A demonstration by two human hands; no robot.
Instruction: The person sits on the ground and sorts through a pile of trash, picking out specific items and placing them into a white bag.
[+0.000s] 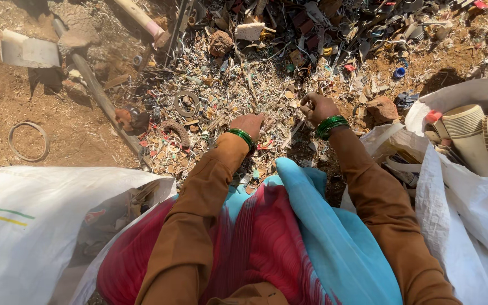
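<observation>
Both hands over the scrap heap (238, 90) on the ground, which spreads ahead of my knees. My left hand (248, 124) lies palm down, flat on the shreds; fingers (257, 118) close together, pointing up-right, pinching nothing I can see. My right hand (317, 107) sits just to the right, slightly further out; fingers (307, 103) curled in, knuckles up. Whether they grip a piece: cannot tell, tips hidden.

Key relation: the heap lies directly under and beyond both hands, and it thickens towards the far edge of the ground. Left hand touches it; right hand is at its surface, contact unclear. No single long axis; the bits lie every way.

Appearance: mixed broken plastic, mostly whitish slivers w/ red, blue and dark fragments, plus stones and a grey ring (187, 103).

Surroundings: white sack (24, 214) at my near left, open white sack (470, 186) at right w/ cream pipe fittings (473, 135) inside. Bare brown dirt at far left.
</observation>
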